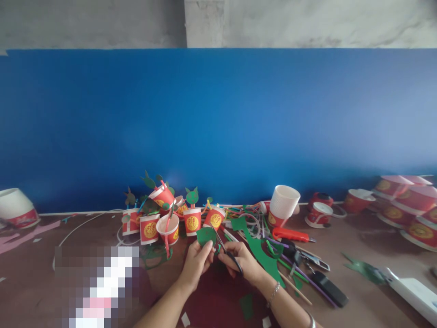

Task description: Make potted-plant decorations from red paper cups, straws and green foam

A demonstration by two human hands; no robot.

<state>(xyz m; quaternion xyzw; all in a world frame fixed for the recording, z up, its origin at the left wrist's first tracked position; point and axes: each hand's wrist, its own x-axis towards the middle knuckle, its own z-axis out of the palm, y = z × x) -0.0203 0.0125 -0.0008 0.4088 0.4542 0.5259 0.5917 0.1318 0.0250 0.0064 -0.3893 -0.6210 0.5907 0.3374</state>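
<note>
My left hand pinches a small piece of green paper near the middle of the table. Black-handled scissors are in my right hand, with the blades pointing up and left against the paper's right edge. Whether the blades are fully closed is hard to see. Just beyond my hands stand several red paper cups with yellow emblems, some carrying green paper shapes and straws. A larger cut green sheet lies to the right of my right hand.
Right of my hands lie an orange utility knife, a black key fob, straws and a wooden stick. A stack of white cups stands behind them. Piled red cups and a white device are far right. A blue panel rises behind the table.
</note>
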